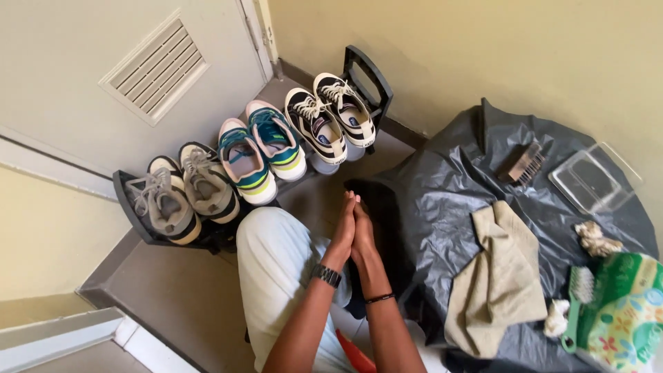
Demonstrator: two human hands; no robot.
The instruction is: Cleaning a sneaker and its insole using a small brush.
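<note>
below, shoe rack (130, 200), six sneakers (243, 162), clear tray (594, 181)

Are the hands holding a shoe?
No, the left hand and right hand are pressed palm to palm, holding nothing.

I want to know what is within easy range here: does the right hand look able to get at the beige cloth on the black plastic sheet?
Probably yes. The right hand, pressed against the left hand, holds nothing, and the beige cloth lies uncovered on that side.

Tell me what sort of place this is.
Probably a home entryway corner: a shoe rack holding three pairs of sneakers stands by a vented door, with a brush on a black plastic sheet spread on the floor.
</note>
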